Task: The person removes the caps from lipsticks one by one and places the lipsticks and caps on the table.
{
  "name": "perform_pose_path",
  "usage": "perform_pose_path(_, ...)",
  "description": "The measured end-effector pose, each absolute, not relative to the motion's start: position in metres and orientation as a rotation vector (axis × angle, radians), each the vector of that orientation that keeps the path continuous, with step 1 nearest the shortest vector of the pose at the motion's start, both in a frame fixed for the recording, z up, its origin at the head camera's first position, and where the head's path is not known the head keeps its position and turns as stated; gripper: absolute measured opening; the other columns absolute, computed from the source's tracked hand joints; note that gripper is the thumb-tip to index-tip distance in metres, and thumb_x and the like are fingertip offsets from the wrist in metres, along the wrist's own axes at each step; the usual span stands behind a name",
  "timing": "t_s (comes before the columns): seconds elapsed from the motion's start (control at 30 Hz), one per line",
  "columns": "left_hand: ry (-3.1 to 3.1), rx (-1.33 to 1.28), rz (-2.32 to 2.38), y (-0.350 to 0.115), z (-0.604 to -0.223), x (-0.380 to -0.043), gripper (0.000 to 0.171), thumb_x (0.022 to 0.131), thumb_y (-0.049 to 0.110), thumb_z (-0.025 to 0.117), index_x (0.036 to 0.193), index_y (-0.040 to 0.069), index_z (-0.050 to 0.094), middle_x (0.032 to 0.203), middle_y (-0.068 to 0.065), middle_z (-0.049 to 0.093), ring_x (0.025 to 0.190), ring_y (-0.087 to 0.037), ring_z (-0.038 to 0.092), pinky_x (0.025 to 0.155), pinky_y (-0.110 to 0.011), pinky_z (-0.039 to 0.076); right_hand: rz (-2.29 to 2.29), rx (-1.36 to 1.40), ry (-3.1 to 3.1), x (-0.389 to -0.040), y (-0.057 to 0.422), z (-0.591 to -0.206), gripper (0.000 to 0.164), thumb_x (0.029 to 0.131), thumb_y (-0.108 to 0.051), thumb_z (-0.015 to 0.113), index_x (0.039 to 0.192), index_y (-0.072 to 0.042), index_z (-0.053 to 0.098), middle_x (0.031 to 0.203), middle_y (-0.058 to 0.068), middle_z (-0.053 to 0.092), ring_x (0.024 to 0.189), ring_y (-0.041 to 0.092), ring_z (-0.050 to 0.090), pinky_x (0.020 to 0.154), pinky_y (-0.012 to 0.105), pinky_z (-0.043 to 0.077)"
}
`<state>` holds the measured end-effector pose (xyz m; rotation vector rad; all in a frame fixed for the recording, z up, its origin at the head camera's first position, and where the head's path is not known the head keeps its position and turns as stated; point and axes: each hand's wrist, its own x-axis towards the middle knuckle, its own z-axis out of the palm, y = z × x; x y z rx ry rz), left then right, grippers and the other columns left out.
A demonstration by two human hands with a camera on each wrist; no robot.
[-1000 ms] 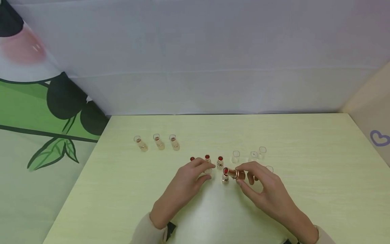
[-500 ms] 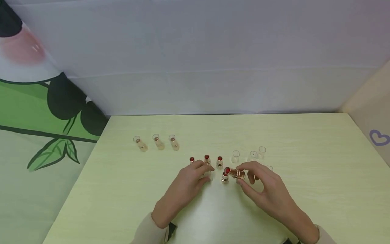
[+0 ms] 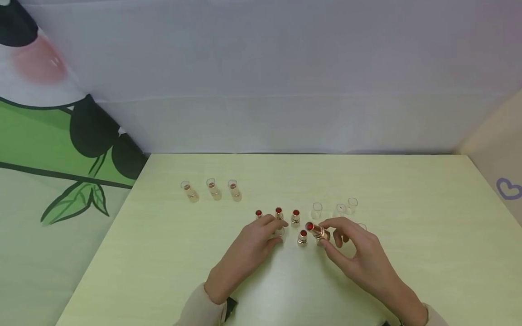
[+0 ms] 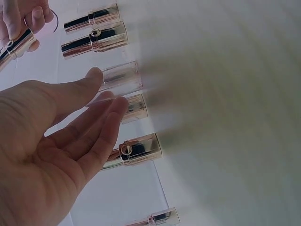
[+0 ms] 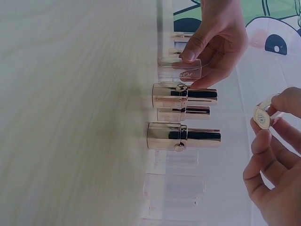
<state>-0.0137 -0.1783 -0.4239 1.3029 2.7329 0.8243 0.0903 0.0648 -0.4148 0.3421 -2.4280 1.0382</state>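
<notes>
In the head view my left hand (image 3: 254, 249) is left of centre, its thumb and fingers around a clear lipstick cap (image 4: 121, 77) that appears to stand on the table. My right hand (image 3: 355, 246) pinches a rose-gold lipstick (image 3: 317, 231), held tilted with its red end toward the upper left. Its round base (image 5: 262, 117) faces the right wrist camera. Several uncapped lipsticks stand upright close by, among them one between the hands (image 3: 302, 237) and one just behind (image 3: 295, 218). My left hand partly hides two others.
Several clear caps (image 3: 316, 210) stand on the table right of the lipsticks, some partly behind my right hand. Three capped lipsticks (image 3: 214, 190) stand in a row at the back left. Behind the pale table (image 3: 408, 190) rises a white backdrop (image 3: 285, 122).
The lipstick in my right hand has tipped a little more upright and shifted slightly right, away from the standing lipstick beside it. My left hand stays nearly still at the cap.
</notes>
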Motion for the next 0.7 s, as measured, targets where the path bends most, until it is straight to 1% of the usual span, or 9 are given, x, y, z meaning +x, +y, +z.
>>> perform_pose_path(0.2,2.731,1.303,0.824,-0.179,-0.424,-0.014,0.033,0.088,0.009,0.082,0.120,0.008,0.072,0.113,-0.003,0.073,0.097,-0.016,0.071,0.088,-0.032,0.062,1.039,0.353,-2.364,0.090,0.063,-0.418,0.050,0.076,0.002,0.086,0.115,-0.026,0.070,0.077,-0.012,0.052,0.075,0.001,0.050,0.070,0.017,0.038)
perform_pose_path(0.33,2.737,1.284,0.823,-0.180,-0.420,-0.016,0.035,0.089,0.011,0.083,0.122,0.007,0.071,0.115,-0.003,0.074,0.098,-0.017,0.071,0.089,-0.032,0.062,1.075,0.338,-2.365,0.089,0.065,-0.418,0.051,0.076,0.003,0.086,0.114,-0.027,0.070,0.076,-0.012,0.053,0.075,0.002,0.050,0.067,0.016,0.036)
perform_pose_path(0.5,2.728,1.229,0.825,-0.176,-0.408,-0.020,0.036,0.089,0.012,0.083,0.123,0.008,0.071,0.117,-0.003,0.074,0.098,-0.017,0.071,0.088,-0.031,0.062,1.122,0.312,-2.386,0.083,0.073,-0.417,0.052,0.077,0.004,0.085,0.114,-0.029,0.070,0.075,-0.013,0.052,0.078,0.001,0.050,0.067,0.016,0.037)
perform_pose_path(0.7,2.793,1.116,0.866,-0.176,-0.386,-0.023,0.034,0.090,0.014,0.082,0.122,0.012,0.072,0.115,0.000,0.074,0.095,-0.017,0.070,0.083,-0.030,0.061,1.186,0.309,-2.412,0.079,0.087,-0.418,0.050,0.080,0.004,0.084,0.114,-0.030,0.069,0.076,-0.017,0.055,0.081,0.001,0.052,0.073,0.015,0.042)
